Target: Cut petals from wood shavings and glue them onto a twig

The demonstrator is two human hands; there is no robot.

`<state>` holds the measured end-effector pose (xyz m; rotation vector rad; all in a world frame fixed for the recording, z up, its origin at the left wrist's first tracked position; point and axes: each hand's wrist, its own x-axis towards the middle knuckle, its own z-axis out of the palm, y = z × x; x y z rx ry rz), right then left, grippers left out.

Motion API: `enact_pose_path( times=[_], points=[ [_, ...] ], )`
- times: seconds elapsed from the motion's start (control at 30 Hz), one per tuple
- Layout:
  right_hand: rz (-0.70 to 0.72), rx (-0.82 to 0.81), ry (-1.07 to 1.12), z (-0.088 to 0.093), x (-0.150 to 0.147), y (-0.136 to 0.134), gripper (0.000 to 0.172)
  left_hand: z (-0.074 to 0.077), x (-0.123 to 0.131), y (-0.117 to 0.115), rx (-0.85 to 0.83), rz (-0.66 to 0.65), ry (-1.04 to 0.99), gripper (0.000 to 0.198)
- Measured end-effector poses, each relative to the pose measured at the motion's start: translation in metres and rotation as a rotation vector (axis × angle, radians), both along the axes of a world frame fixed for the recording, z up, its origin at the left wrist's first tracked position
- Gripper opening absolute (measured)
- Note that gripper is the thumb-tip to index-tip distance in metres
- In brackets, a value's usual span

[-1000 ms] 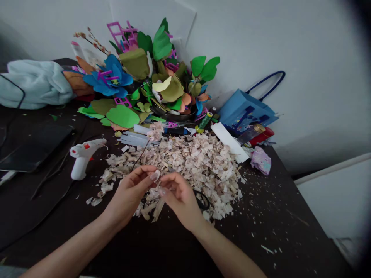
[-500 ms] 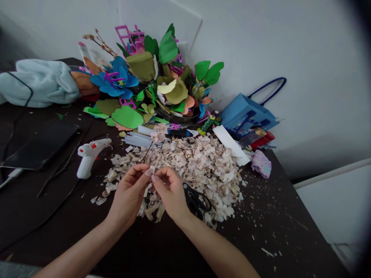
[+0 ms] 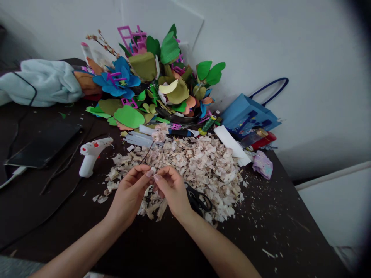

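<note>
My left hand (image 3: 131,189) pinches a small pale petal (image 3: 153,170) between thumb and forefinger. A thin dark twig (image 3: 147,152) with pale pink blossoms (image 3: 160,133) at its tip rises from behind that hand's fingers. My right hand (image 3: 173,189) is closed at the fingertips right beside the petal; whether it grips anything is too small to tell. Both hands are over the near left part of a heap of dry, pale petals (image 3: 203,162). Black scissors (image 3: 199,199) lie just right of my right hand, partly hidden by it.
A white glue gun (image 3: 90,158) and a black tablet (image 3: 46,144) are on the left of the dark table (image 3: 275,239). Behind the heap lie glue sticks (image 3: 139,139), felt flowers (image 3: 130,117), thread (image 3: 208,123) and a blue bag (image 3: 249,112). A crumpled purple wad (image 3: 262,165) is at right.
The view has shifted slightly, moving the scene a little to the right. My right fingertips have drawn slightly away from the petal, while my left hand keeps its pinch.
</note>
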<state>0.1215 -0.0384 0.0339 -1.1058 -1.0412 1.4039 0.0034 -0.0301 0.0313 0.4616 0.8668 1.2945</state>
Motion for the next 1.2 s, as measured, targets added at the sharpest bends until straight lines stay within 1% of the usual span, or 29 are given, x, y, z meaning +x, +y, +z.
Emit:
enact_pose_path(
  times=[0.17,0.3,0.47,0.57,0.67,0.77,0.87,0.97,1.07,1.13,1.2],
  points=[
    [-0.012,0.027,-0.060,0.003,-0.002,0.000,0.012,0.000,0.002,-0.001,-0.001,0.026,-0.015,0.026],
    [0.008,0.027,-0.055,0.002,0.000,0.002,0.010,-0.001,0.002,-0.001,-0.005,0.024,-0.013,0.027],
    [0.060,-0.020,-0.029,0.002,0.006,0.005,0.009,-0.001,-0.004,0.003,-0.032,-0.044,0.006,0.024],
    [0.120,-0.048,-0.031,0.005,0.011,0.007,0.008,0.000,-0.012,0.009,-0.052,-0.146,0.054,0.028],
    [0.188,-0.046,-0.010,0.010,0.017,0.008,0.007,0.001,-0.021,0.015,-0.104,-0.314,0.113,0.033],
    [0.269,-0.061,0.016,0.012,0.023,0.009,0.008,0.002,-0.026,0.016,-0.115,-0.474,0.136,0.029],
    [0.320,-0.087,0.003,0.012,0.028,0.009,0.009,0.002,-0.028,0.016,-0.098,-0.569,0.115,0.023],
    [0.317,-0.110,-0.013,0.009,0.030,0.009,0.010,0.001,-0.027,0.015,-0.099,-0.575,0.094,0.019],
    [0.286,-0.104,-0.003,0.006,0.034,0.010,0.012,0.001,-0.027,0.018,-0.075,-0.521,0.134,0.021],
    [0.245,-0.076,-0.004,0.003,0.038,0.010,0.013,0.001,-0.031,0.020,-0.006,-0.488,0.243,0.022],
    [0.211,-0.047,-0.025,-0.001,0.044,0.009,0.013,0.003,-0.038,0.024,0.109,-0.468,0.427,0.021]
  ],
)
